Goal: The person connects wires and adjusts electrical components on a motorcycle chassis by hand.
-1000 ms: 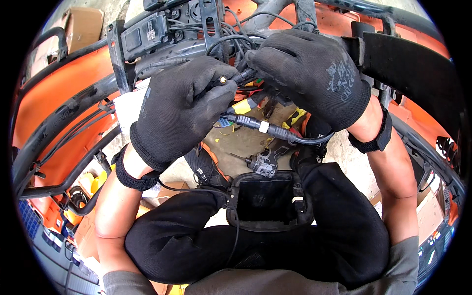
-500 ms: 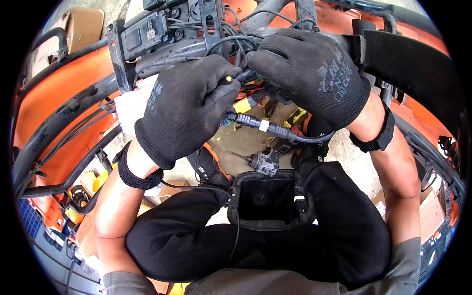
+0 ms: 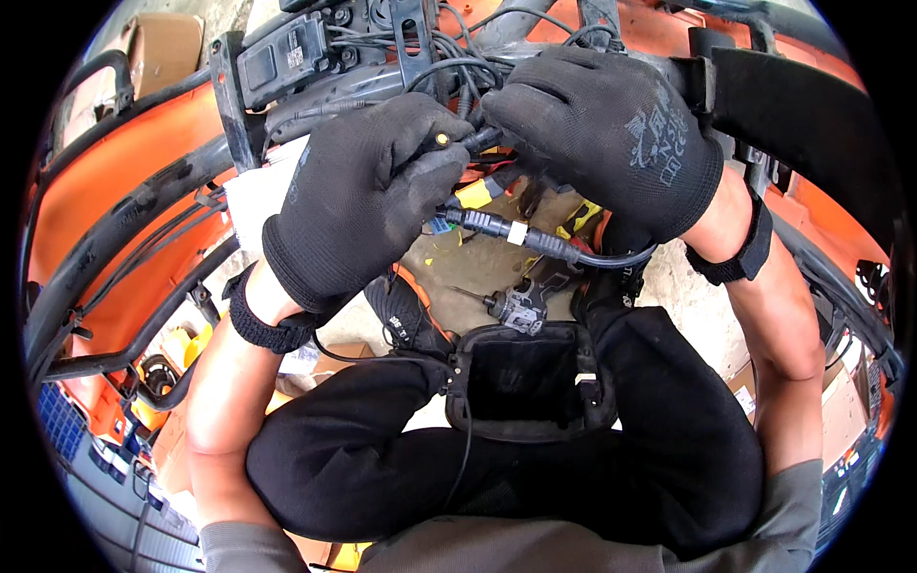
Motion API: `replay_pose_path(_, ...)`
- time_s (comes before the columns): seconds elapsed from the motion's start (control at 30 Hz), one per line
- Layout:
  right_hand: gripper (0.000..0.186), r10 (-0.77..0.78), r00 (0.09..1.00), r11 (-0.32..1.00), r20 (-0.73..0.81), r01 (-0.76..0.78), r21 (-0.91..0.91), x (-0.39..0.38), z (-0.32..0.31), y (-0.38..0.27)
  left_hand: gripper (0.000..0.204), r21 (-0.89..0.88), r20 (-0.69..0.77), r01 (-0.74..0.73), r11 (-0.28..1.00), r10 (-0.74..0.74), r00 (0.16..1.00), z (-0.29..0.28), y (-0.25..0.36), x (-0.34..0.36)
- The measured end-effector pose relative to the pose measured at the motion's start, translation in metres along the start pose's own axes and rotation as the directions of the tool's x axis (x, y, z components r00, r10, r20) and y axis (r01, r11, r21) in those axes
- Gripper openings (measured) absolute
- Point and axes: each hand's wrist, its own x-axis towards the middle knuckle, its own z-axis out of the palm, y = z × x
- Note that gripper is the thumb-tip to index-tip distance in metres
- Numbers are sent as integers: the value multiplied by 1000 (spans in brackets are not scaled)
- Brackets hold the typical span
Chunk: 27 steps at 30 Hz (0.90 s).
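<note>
Both my hands wear black knit work gloves and meet over a bundle of cables [image 3: 463, 72]. Pinched in my left hand [image 3: 368, 186] is a black cable connector [image 3: 442, 139] with a yellow end. A second black connector [image 3: 484, 140] shows between the hands. My right hand [image 3: 611, 143] is closed round its other side, where the fingers hide most of it. Just below the gloves hangs a thick black cable with a plug joint [image 3: 511, 232] and a white band; neither hand visibly grips it.
Black tube frame [image 3: 124, 205] and orange panels [image 3: 115, 277] surround my arms. A black control box [image 3: 287, 65] sits at the far left. Below are a cordless drill [image 3: 521, 306] on the floor and an open black bin [image 3: 525, 382] between my legs. A dark flap [image 3: 802, 124] juts in at right.
Both hands keep their grip and have shifted only slightly. The yellow-ended connector sits a little higher in my left fingers. The hanging cable appears slightly lower to the right.
</note>
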Motion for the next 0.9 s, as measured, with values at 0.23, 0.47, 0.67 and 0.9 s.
replay_pose_path(0.23, 39, 9, 999, 1000, 31, -9, 14, -2, 0, 4, 14, -62, 4, 97, 993, -97, 995, 4, 4, -1)
replay_pose_path(0.47, 45, -16, 999, 989, 33, 11, 150, 5, 0, -1, 21, -16, 62, -90, 996, 91, 994, 0, -20, -4)
replay_pose_path(0.67, 49, 113, 980, 966, 162, -146, 215, 2, -7, 1, 17, 157, -38, -85, 984, 92, 995, 4, -5, 4)
replay_pose_path(0.9, 44, 112, 967, 960, 228, -164, 227, 19, -20, -7, 12, 88, 17, -4, 996, 3, 1000, 1, -10, -3)
